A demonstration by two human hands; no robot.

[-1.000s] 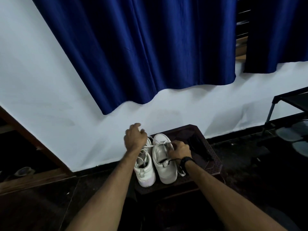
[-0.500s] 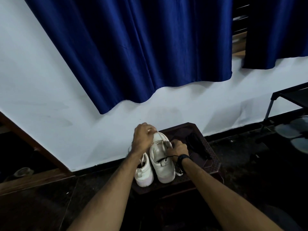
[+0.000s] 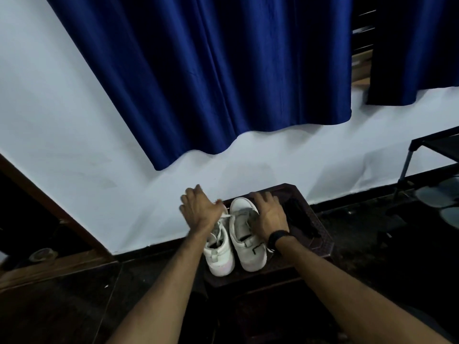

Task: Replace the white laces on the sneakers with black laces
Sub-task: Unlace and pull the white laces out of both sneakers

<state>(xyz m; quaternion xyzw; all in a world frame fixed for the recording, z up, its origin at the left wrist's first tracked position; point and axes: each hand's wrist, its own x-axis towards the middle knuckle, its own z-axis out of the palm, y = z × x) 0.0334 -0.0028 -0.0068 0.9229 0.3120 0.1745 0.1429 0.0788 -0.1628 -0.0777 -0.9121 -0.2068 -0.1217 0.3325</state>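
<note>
White sneakers sit side by side on a dark stool (image 3: 320,247): the left hand (image 3: 198,209) hovers with fingers spread over the toe of the left sneaker (image 3: 219,254), gripping nothing I can make out, its loose white lace (image 3: 224,217) trailing just beside the thumb. Right of it, the right hand (image 3: 269,214) lies flat and open across the right sneaker (image 3: 244,234), with black laces (image 3: 299,219) bunched just beyond its outer edge. Laces look soft, light and floppy, so pinching near the stiff tip seems best.
</note>
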